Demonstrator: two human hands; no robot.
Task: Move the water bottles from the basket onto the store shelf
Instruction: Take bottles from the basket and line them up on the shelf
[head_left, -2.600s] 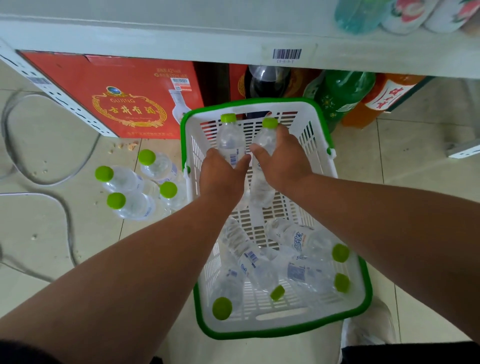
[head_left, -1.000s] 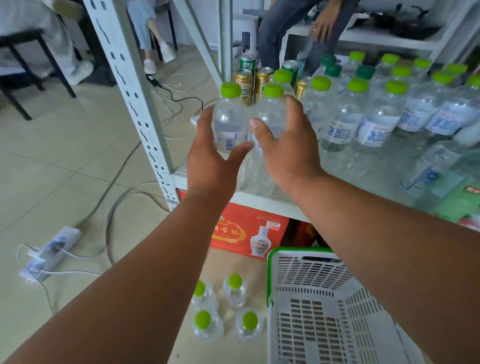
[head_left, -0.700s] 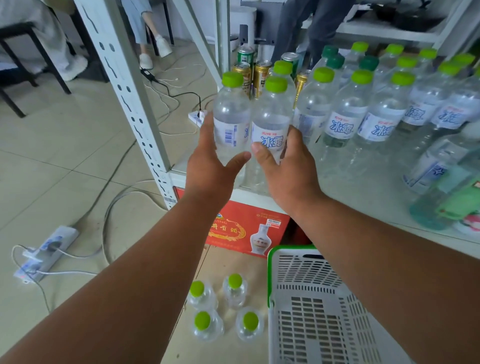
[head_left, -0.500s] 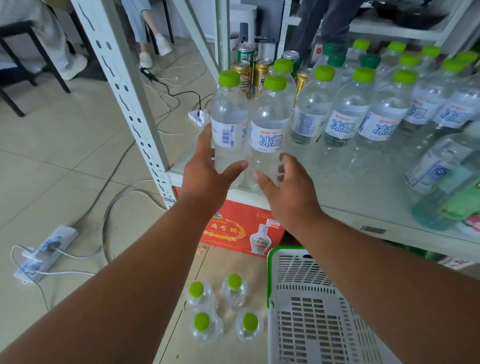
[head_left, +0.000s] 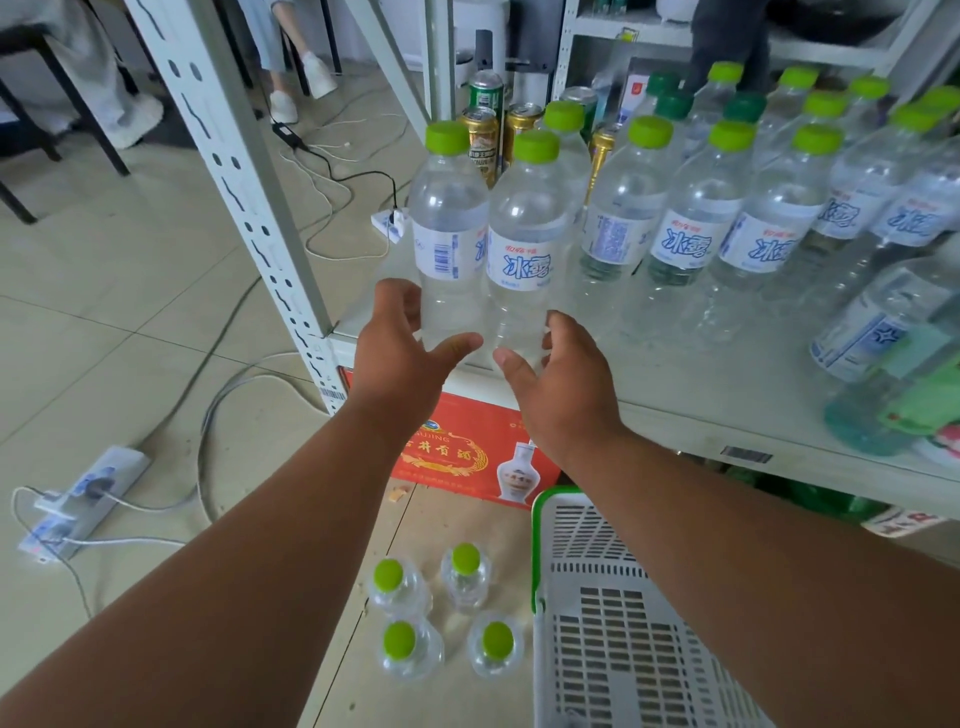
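At the far left a white power strip (head_left: 78, 499) and its loose cables lie on the tiled floor, clear of the work. Next, the left hand (head_left: 400, 343) is spread open with nothing in it, fingers curved just beside the base of a clear plastic water bottle with a lime-green cap and barcode label (head_left: 449, 228), which stands upright at the near left corner of the pale metal store shelf (head_left: 675, 384). Touching it on the right is a second clear bottle with a blue-lettered label (head_left: 524, 244), and the right hand (head_left: 561, 379) is likewise open and empty beside its foot. Both bottles sit close to the shelf's near edge, so a knock from a hand pulling away could probably tip one off onto the four green-capped bottles standing on the floor (head_left: 441, 618) below. The white basket with a green rim (head_left: 613, 613) waits lower right; its contents are out of view.
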